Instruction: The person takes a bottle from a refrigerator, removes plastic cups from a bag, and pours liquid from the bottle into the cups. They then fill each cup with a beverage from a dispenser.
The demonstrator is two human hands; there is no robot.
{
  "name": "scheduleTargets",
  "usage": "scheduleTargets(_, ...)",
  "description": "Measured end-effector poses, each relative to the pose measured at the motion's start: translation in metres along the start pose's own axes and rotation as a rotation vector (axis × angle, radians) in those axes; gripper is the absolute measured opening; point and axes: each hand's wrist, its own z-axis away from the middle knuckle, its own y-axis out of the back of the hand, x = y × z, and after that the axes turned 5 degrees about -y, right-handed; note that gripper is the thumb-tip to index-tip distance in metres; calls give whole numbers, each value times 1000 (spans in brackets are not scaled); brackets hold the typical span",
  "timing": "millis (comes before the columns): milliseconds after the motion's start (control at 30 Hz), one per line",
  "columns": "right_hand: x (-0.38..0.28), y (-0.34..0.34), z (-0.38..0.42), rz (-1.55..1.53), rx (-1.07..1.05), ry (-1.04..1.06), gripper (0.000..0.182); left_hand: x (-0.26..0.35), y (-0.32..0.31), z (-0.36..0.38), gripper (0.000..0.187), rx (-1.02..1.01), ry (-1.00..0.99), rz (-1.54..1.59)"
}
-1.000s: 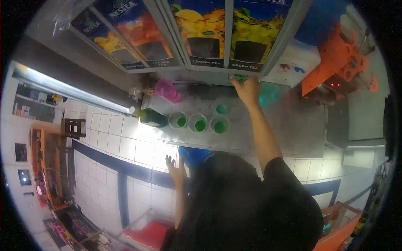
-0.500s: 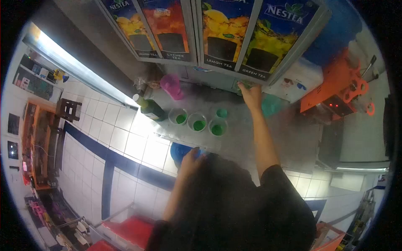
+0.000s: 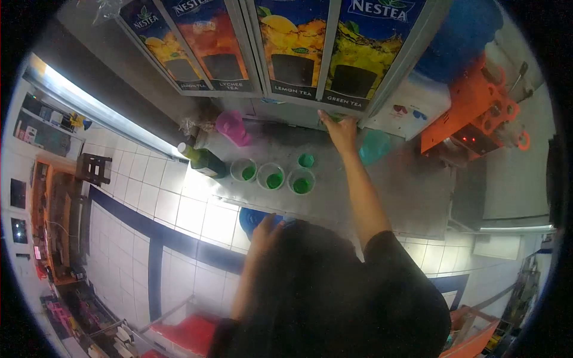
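Observation:
My right hand reaches up to the lower edge of the drink dispenser, under the green tea panel, and its fingertips are partly hidden. My left hand is low at the counter's near edge, beside a blue round object; its fingers are partly spread. Between the hands, three clear cups stand in a row, a left one, a middle one and a right one, each with green contents at the bottom. A small green cup is just behind them.
A dark green bottle and a pink container stand left on the metal counter. A teal container is right of my right hand, near an orange rack. A red item lies lower left.
The whole view has shifted, so the counter items appear further left. My right hand stays at the dispenser's lower edge, its fingers slightly repositioned. My left hand remains by the blue object.

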Motion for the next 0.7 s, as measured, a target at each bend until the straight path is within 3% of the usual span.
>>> scheduleTargets(67,-1,4,-1,31,-84,-146,54,2,1,4,58,5,40,-12)
scheduleTargets(200,25,-2,-9,-52,-198,-202,54,19,10,10,60,-38,129,-40)
scheduleTargets(267,22,-4,-6,-17,-43,-90,48,-6,-2,4,60,-31,141,66)
scheduleTargets(300,26,-8,-5,-11,-66,-89,48,-11,-4,2,59,-33,138,164)
scheduleTargets(333,29,-12,-5,9,70,-6,50,-15,-7,0,59,-18,151,180)
scheduleTargets(367,34,-15,-5,29,205,79,53,-9,-8,-7,61,-37,102,86)
scheduleTargets(400,43,-12,-10,36,180,86,53,-8,-11,-13,63,-56,53,-6)
scheduleTargets(467,54,-7,-20,-13,-120,-142,77,-13,-24,-30,68,-2,0,9)
scheduleTargets(500,46,-10,-18,-1,-138,-137,77,-19,-33,-39,72,39,-66,4)
scheduleTargets(567,29,-9,-11,118,-46,-290,97,-29,-57,-57,79,142,-100,-11)
scheduleTargets(600,21,-11,-8,133,-56,-284,97,-26,-64,-63,85,236,-142,-43)
scheduleTargets(700,21,-18,-8,117,45,-248,98,-17,-81,-75,92,271,-83,37)
